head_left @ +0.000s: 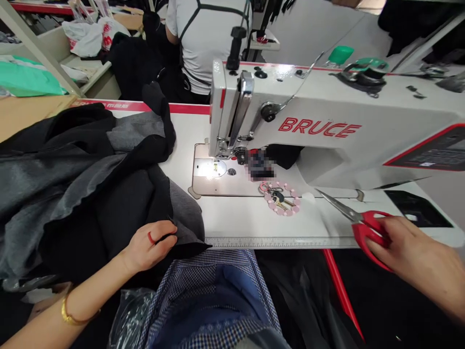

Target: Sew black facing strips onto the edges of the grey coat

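My left hand (154,244) pinches the near edge of a black and grey garment (105,198), close to the table's front edge. The cloth lies heaped over the left side of the sewing table. On the right, my right hand (403,245) is closed around the red handles of a pair of scissors (358,215). Their blades point left and look shut, above the table's front part. Between my hands stands a white sewing machine (319,123); its lit needle plate (214,168) has no cloth on it.
A key ring with pink beads (281,201) lies on the table before the machine. Along the front edge runs a ruler strip (283,242). A co-worker in a white shirt (214,43) sits beyond the table. Dark cloth (298,286) hangs below the front edge.
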Demonstrator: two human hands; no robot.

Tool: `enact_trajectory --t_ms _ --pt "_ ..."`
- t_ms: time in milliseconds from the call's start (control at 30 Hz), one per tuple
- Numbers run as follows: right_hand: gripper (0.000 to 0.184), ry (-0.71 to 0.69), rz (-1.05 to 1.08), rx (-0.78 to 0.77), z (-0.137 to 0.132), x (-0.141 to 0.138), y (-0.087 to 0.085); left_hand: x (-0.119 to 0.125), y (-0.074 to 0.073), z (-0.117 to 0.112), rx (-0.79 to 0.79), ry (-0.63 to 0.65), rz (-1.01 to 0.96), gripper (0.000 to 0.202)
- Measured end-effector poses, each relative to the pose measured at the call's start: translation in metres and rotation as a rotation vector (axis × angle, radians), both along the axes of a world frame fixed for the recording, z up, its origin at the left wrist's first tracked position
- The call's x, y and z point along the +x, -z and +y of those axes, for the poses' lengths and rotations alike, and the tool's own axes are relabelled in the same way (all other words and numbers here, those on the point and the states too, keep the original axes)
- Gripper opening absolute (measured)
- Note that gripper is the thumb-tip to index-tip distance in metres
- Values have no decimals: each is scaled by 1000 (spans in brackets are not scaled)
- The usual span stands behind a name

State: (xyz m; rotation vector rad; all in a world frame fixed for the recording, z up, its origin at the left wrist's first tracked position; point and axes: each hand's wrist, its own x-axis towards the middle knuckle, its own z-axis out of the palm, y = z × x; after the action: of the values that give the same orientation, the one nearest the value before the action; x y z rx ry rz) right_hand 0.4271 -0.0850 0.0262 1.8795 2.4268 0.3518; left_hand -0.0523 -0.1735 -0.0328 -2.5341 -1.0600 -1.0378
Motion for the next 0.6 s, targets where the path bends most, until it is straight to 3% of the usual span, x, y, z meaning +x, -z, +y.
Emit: enact_trajectory --t_ms 267,400,600 --pt "18 -764 1 -29 0 -148 -16 -1 4 -2 -10 8 -69 9" --pt "16 -846 -31 -103 6 -188 -16 -1 3 -1 -22 17 -91 9" --pt "20 -873 -68 -122 10 -204 -18 0 1 -1 -19 33 -104 9"
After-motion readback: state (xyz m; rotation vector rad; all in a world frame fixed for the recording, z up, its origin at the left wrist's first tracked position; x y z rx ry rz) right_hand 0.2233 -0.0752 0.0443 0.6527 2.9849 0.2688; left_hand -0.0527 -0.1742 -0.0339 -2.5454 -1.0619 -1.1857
